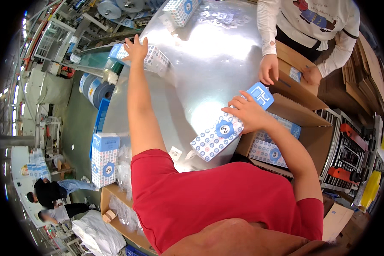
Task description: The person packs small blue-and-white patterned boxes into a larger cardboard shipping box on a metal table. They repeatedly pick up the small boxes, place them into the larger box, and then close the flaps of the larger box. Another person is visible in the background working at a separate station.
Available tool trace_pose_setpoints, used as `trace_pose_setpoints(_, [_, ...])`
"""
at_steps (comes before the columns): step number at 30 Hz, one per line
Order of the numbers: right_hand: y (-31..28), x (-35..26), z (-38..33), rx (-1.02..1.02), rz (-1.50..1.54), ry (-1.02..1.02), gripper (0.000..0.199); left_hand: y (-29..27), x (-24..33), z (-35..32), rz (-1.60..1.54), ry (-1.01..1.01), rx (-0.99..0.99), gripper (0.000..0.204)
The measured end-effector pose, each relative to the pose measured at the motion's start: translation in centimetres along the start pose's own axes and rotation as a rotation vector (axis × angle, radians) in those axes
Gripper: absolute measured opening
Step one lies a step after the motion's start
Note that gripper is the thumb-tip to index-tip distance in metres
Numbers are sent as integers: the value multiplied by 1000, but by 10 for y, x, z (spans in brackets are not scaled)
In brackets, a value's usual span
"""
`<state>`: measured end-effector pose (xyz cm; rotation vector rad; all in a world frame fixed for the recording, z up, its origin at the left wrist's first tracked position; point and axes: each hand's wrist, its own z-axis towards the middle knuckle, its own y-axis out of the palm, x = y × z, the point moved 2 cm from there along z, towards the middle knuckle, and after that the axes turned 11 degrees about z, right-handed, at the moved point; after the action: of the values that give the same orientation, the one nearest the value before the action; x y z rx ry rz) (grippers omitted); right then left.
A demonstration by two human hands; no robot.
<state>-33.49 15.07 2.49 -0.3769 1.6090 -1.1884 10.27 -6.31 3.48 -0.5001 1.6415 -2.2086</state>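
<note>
My right hand (247, 112) is wrapped over a long blue-and-white patterned pack (217, 135), tilted above the right side of the metal table, beside an open carton (312, 135). A cartoon face and a blue end panel mark this pack. At the table's far left edge my left hand (135, 52) reaches out with fingers spread over another patterned pack (157, 60). It seems to touch that pack, though the contact is partly hidden. Inside the carton lie more patterned packs (266, 151).
Across the metal table (192, 64), a co-worker's hands (269, 69) are by the cartons. Another pack (106, 160) stands at my left, near a box of clear plastic (123, 209). A roller conveyor (345, 149) runs at right. Film rolls (97, 89) stand beyond the left edge.
</note>
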Motion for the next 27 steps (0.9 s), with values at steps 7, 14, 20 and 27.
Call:
trace_pose_setpoints(7, [3,-2,0,64,-9,-28,86,31,16,-106,457,988,-81,37])
trace_pose_setpoints(14, [8,-6,9,-176,-188,-83,94,-106,24,-271,-272,1053,-93,37])
trace_pose_setpoints(20, [14,-41,-28,105,-237,-220,69,-82,99,-290,-40,760,-37,67])
trace_pose_setpoints(27, [-92,-39,-305,844,629,187,84,-99,120,-326,-319,1042,120,79])
